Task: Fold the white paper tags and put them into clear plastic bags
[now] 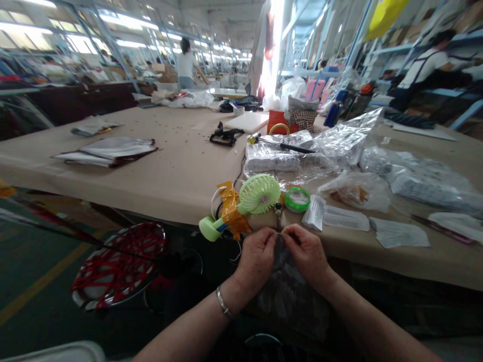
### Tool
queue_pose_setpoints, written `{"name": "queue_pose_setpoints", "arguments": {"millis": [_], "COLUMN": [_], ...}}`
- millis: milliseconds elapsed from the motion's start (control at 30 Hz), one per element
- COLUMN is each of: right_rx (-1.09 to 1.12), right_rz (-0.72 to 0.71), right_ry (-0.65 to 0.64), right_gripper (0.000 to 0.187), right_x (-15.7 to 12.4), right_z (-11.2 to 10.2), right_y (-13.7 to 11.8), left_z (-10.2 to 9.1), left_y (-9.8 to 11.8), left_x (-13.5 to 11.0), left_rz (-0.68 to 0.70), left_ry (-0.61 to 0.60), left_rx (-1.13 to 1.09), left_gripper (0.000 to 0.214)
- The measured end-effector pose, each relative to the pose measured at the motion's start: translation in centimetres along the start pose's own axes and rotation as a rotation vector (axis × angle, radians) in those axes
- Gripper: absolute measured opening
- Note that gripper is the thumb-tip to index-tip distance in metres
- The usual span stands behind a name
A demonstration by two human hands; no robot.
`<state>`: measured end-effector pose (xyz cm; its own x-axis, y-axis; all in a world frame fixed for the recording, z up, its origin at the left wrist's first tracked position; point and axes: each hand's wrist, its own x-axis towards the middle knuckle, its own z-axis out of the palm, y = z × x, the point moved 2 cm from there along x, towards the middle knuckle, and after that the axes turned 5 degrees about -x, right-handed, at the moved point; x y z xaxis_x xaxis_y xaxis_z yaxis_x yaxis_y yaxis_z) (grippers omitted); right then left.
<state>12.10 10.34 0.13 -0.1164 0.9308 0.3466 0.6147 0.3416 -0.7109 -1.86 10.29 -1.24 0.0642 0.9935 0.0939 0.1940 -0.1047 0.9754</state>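
Note:
At the table's front edge, my left hand and my right hand meet with fingertips pinched together. What lies between the fingers is too small to make out. Just beyond them a small metal fitting sticks out at the edge. Below my hands hangs a dim, see-through plastic bag. A light green fan is fixed to the edge with orange tape, left of the fitting. To the right lie a green tape roll and stacks of white printed labels.
Clear plastic packages cover the right half of the table, with a black-handled hammer on top. Folded fabric pieces lie at left. A stool wound with red strips stands below left. Other people work farther back.

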Motion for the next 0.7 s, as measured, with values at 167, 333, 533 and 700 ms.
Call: {"name": "queue_pose_setpoints", "arguments": {"millis": [167, 333, 533, 700], "right_rx": [0.032, -0.016, -0.412, -0.886], "right_rz": [-0.021, -0.149, -0.392, -0.386], "right_ry": [0.005, -0.027, 0.095, 0.134], "right_gripper": [0.017, 0.011, 0.022, 0.036], "right_x": [-0.4, -2.0, -2.5, -1.8], "right_z": [-0.1, -1.2, -5.8, -7.4], "right_y": [-0.1, -0.6, 0.7, 3.4], "left_z": [-0.1, -0.3, 0.1, 0.5], "left_y": [0.3, 0.3, -2.5, -4.4], "left_x": [-0.2, -1.6, -2.7, -3.6], "left_rz": [0.003, -0.018, -0.162, -0.251], "left_ry": [-0.006, -0.032, -0.131, -0.156], "left_rx": [0.010, -0.013, -0.068, 0.065], "left_gripper": [0.023, 0.024, 0.030, 0.042]}}
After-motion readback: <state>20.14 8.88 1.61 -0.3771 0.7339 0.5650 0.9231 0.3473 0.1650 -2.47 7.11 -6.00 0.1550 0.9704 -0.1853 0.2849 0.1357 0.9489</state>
